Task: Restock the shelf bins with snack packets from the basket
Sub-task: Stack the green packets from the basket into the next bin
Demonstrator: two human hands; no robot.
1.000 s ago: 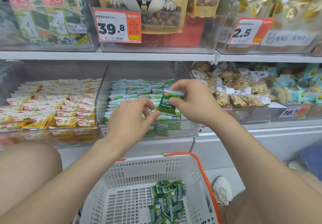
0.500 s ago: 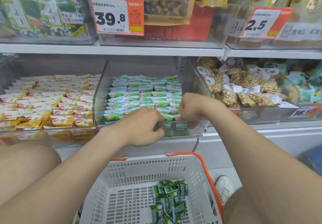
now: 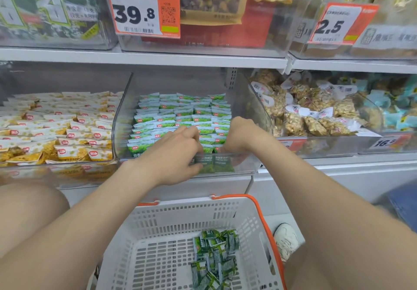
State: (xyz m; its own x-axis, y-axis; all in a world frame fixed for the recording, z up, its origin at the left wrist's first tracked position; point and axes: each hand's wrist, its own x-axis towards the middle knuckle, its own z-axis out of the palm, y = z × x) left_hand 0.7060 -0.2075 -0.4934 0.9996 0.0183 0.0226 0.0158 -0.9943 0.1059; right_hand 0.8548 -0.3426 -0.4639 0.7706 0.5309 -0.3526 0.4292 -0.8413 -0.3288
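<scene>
Taking the middle bin (image 3: 123,113), a clear tub on the lower shelf, as the landmark: to its left a neighbouring bin (image 3: 56,172) is filled with yellow packets (image 3: 67,131) in overlapping rows. Above the middle bin's left half hangs an orange price tag (image 3: 144,11) reading 39.8. Inside the middle bin the green packets (image 3: 180,113) lie in four columns from back to front, shingled one over the next, each with its long axis running side to side across the bin and its white top edge with the red logo showing. Against the bin's front wall the front-row packets (image 3: 214,165) stand upright, dark printed faces outward. The left hand (image 3: 178,156) reaches over the front wall left of centre, fingers bent down among the packets and thumb low by the wall; whether its grip pinches a packet cannot be told. The right hand (image 3: 237,135) dips into the bin's front right corner, knuckles up and fingers curled down out of sight, so its grip cannot be told either. Right of the middle bin, another bin (image 3: 316,147) holds nut-cluster packs (image 3: 316,118). Directly below the middle bin stands a white basket (image 3: 180,215) with an orange rim; loose packets (image 3: 214,258) of the same green kind lie heaped in its right half, pointing every which way. A white shoe (image 3: 285,240) shows just right of the basket.
</scene>
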